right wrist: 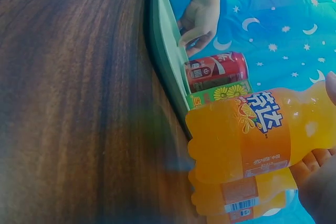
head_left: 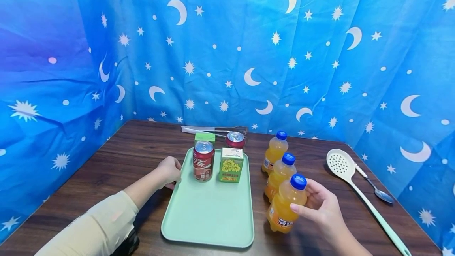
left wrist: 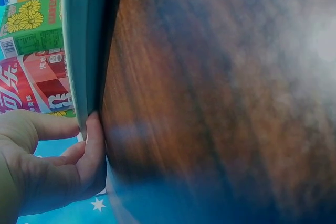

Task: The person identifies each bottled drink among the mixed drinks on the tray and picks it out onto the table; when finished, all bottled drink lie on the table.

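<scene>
A light green tray lies on the table, its left rim pinched between the thumb and fingers of my left hand. On its far half stand a red soda can and a green drink carton with yellow flowers. My right hand grips the nearest orange soda bottle, blue-capped and nearly upright; whether its base touches the table I cannot tell. Two similar bottles, a middle one and a far one, stand behind it, right of the tray.
Behind the tray are a second red can, a green box and a whisk. A slotted skimmer and a metal spoon lie at the right. A blue star-and-moon curtain borders the wooden table.
</scene>
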Demonstrator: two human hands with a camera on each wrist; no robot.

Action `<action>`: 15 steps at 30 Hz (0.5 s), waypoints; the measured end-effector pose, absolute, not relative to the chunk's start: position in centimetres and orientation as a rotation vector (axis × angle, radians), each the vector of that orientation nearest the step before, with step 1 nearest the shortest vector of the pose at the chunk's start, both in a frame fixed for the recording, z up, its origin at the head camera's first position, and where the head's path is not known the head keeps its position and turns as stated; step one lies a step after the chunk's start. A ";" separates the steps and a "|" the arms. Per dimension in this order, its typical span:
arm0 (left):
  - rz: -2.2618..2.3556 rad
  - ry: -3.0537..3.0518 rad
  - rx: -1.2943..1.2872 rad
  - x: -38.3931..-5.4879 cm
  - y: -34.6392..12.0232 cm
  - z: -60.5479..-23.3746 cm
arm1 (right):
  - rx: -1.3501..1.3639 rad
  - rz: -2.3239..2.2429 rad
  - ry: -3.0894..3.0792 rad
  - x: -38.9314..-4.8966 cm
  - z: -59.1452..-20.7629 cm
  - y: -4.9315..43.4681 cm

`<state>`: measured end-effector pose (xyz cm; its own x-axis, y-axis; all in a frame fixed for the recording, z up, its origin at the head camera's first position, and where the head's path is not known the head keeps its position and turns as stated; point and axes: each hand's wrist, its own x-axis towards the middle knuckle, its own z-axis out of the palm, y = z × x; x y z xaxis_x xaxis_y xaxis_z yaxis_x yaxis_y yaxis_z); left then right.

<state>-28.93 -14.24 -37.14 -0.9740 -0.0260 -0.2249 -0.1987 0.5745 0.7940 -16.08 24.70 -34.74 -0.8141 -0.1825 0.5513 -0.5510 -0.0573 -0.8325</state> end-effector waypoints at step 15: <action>1.374 2.603 -0.176 -29.0 -14.4 -37.3 | 0.743 1.970 -2.008 -15.6 -35.5 25.3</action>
